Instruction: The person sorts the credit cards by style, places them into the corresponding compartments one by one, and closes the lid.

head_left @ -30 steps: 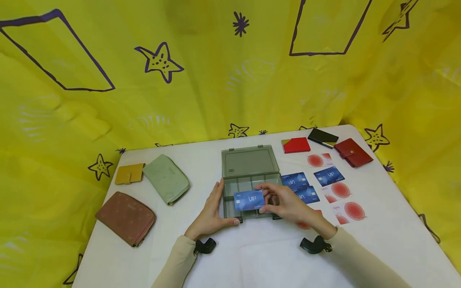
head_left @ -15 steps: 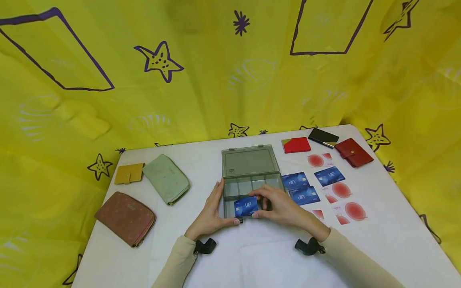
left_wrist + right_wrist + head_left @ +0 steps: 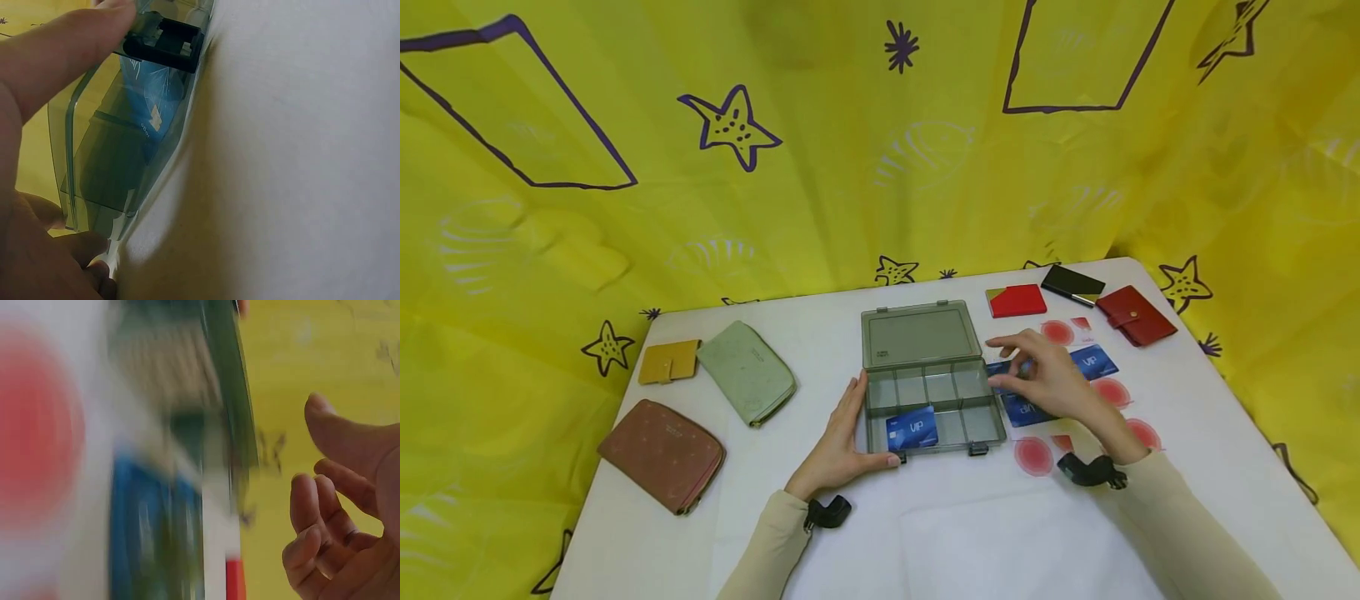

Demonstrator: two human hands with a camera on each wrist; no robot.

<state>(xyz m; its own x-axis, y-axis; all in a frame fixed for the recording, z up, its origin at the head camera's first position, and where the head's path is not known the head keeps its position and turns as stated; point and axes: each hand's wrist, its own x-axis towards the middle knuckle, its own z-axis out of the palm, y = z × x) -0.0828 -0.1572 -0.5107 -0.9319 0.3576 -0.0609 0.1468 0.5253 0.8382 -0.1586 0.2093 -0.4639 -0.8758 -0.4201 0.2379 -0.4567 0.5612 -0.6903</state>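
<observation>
One blue card (image 3: 913, 428) is already laid in the open box (image 3: 934, 407), in its near-left compartment. The box is steadied at 9 o'clock by the left hand (image 3: 838, 443), fingers straight. The right hand (image 3: 1048, 382), relaxed and empty, is held over the blue cards (image 3: 1096, 361) at 3 o'clock, not yet stored.

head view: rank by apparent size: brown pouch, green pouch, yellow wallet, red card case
1. brown pouch and green pouch: look about alike; brown lies nearer the camera, so no ranking between them.
2. yellow wallet and red card case: both clearly smaller, close in size; not ranked.
</observation>
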